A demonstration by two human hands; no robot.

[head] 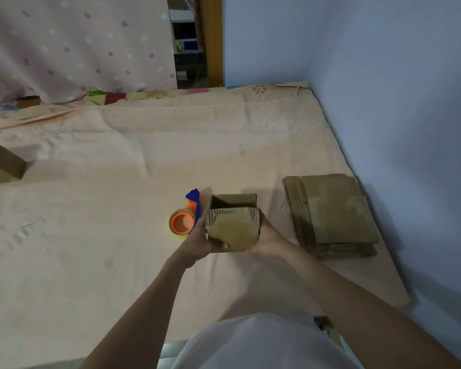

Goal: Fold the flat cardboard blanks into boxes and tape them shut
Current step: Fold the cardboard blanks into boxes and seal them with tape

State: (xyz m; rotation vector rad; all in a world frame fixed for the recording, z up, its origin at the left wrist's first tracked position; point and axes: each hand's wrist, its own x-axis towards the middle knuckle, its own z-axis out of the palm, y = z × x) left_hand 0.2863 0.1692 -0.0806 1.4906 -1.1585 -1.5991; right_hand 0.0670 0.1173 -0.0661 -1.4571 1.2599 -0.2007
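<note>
A small brown cardboard box (233,227) is held above the mattress in the middle of the view, its top open and a near flap bent outward towards me. My left hand (200,242) grips its left side with the thumb on the front face. My right hand (268,239) holds the right side, fingers behind the box. An orange and blue tape dispenser (184,219) lies on the sheet just left of the box. A stack of flat cardboard blanks (333,215) rests to the right, near the wall.
The peach sheet covers a mattress (117,182) that ends at the blue wall (397,102) on the right. A folded cardboard box (0,163) sits at the far left edge. A patterned curtain (77,43) hangs behind.
</note>
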